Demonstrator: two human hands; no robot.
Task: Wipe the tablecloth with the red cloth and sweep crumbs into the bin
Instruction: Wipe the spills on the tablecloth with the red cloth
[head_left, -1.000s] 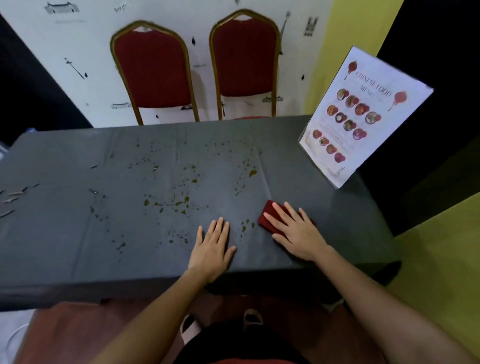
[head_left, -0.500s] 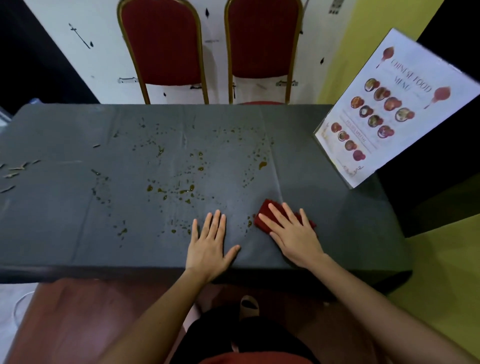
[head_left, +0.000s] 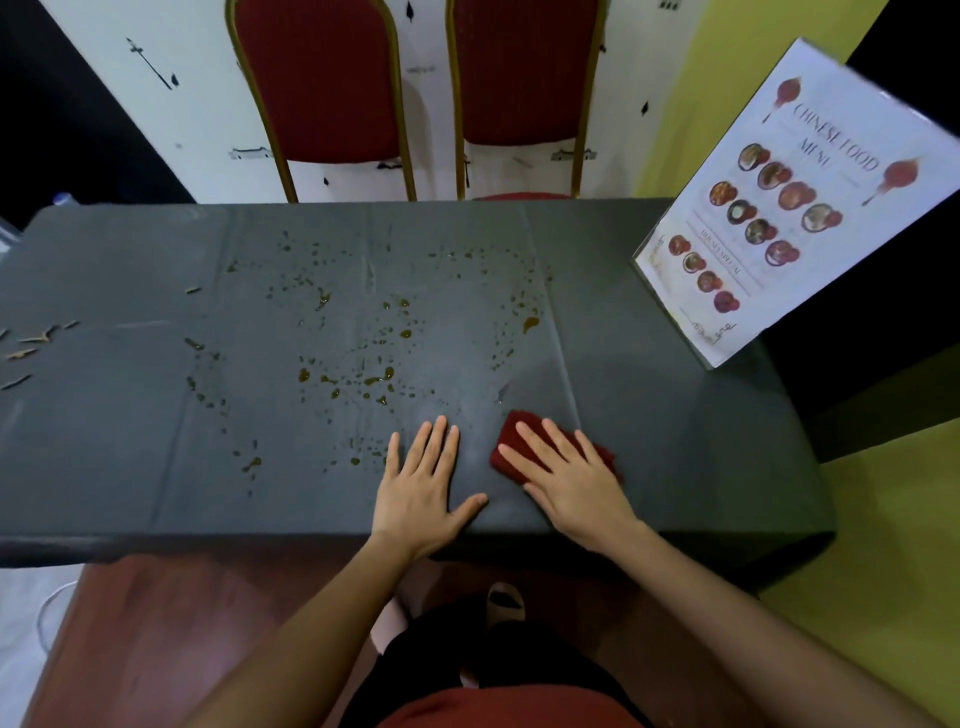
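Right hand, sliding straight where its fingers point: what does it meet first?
The right hand presses the red cloth and points far-left; past bare tablecloth it would likely meet the small brown sauce drops first.

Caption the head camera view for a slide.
Right hand presses red cloth on the spattered grey tablecloth; left hand flat beside it.

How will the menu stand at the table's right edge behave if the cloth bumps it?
The menu stand looks like a tall, thin sheet standing tilted, so it is probably light and apt to tip. It sits close to the right edge of the tablecloth, so a shove might slide it off.
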